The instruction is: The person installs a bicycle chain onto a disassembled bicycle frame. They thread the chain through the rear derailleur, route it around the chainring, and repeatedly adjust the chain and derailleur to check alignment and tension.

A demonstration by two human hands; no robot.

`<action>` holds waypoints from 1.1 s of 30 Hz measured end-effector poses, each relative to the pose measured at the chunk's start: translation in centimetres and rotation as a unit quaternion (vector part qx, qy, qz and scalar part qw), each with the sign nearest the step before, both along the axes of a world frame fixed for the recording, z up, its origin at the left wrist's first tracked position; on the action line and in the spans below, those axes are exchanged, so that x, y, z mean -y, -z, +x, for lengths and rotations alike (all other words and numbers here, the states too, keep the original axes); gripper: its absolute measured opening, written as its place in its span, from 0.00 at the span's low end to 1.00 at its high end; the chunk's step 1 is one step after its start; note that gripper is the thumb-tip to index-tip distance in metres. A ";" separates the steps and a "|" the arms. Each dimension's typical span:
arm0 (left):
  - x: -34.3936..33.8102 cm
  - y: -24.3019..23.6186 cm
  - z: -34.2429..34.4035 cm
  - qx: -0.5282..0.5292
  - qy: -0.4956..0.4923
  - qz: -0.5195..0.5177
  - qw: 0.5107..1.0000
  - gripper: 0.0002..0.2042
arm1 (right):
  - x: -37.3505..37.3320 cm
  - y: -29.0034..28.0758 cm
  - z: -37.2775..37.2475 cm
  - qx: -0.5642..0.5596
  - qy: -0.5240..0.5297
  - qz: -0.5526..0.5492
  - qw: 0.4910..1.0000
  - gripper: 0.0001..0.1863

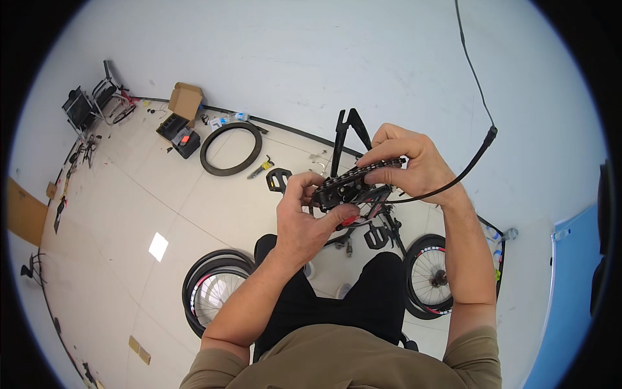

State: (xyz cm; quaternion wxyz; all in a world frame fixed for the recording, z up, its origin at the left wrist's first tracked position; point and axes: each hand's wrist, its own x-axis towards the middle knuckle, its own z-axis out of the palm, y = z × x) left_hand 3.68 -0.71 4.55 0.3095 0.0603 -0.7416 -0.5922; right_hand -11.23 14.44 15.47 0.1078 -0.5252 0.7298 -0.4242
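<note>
A black rear derailleur (341, 193) is held up in front of me, with a dark bicycle chain (387, 166) running along it. My left hand (300, 219) is closed round the derailleur's left end, thumb beneath and fingers above. My right hand (418, 163) pinches the chain between thumb and fingers at its right end. A black cable (476, 155) curves from beside the derailleur, past my right wrist, and up to the right. Behind and below stands a black bicycle frame (340, 139), partly covered by my hands. Black pedals (279, 180) show near it.
Bicycle wheels (217, 285) lie on the tiled floor left of my legs, others (429, 275) to the right. Farther off are a loose tyre (231, 149), an opened toolbox (178, 135), a cardboard box (186, 102) and folding chairs (79, 109). A white wall (311, 58) rises behind the frame.
</note>
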 end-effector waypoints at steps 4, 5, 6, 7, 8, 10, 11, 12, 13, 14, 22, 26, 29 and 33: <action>0.1 1.3 -0.6 -0.084 -0.025 -0.055 0.995 0.27 | 0.0 -0.4 -0.1 0.010 -0.009 0.010 1.000 0.15; 0.3 1.7 -0.9 -0.108 -0.032 -0.078 0.991 0.26 | 0.0 -0.4 -0.2 0.005 -0.012 0.014 1.000 0.15; 0.4 1.8 -1.0 -0.133 -0.039 -0.100 0.985 0.26 | 0.1 -0.5 -0.2 -0.012 -0.017 0.020 1.000 0.15; 0.4 1.8 -1.0 -0.142 -0.045 -0.114 0.982 0.26 | 0.1 -0.7 -0.1 -0.028 -0.022 0.026 0.999 0.15; 0.4 1.3 -0.9 -0.152 -0.051 -0.127 0.979 0.26 | 0.1 -0.9 -0.1 -0.045 -0.026 0.031 0.998 0.15; 0.3 1.1 -0.9 -0.164 -0.056 -0.144 0.974 0.26 | 0.1 -1.0 -0.1 -0.055 -0.026 0.042 0.997 0.15; 0.4 1.2 -0.9 -0.166 -0.055 -0.147 0.974 0.27 | 0.1 -1.0 0.0 -0.060 -0.027 0.047 0.997 0.16; 0.4 1.3 -0.9 -0.168 -0.054 -0.150 0.973 0.27 | 0.1 -1.1 -0.1 -0.074 -0.029 0.049 0.996 0.16; 0.5 1.3 -1.0 -0.177 -0.060 -0.164 0.969 0.28 | 0.1 -1.1 -0.2 -0.087 -0.031 0.051 0.994 0.16; 0.6 1.5 -1.1 -0.186 -0.067 -0.177 0.964 0.28 | 0.1 -1.0 -0.1 -0.101 -0.033 0.052 0.993 0.16; 1.0 -0.2 -0.4 -0.160 -0.106 -0.292 0.937 0.28 | 0.7 -1.6 1.0 -0.188 -0.015 0.102 0.977 0.12; 1.4 -0.5 0.0 -0.145 -0.081 -0.265 0.950 0.21 | 0.9 -1.9 1.3 -0.257 -0.032 0.092 0.962 0.07; 1.8 0.3 0.2 -0.102 -0.006 -0.083 0.991 0.15 | 1.2 -1.7 1.5 -0.280 -0.043 0.047 0.958 0.06; 2.2 -0.3 0.5 0.001 0.059 0.091 0.994 0.10 | 1.3 -1.4 1.3 -0.325 -0.051 0.035 0.944 0.05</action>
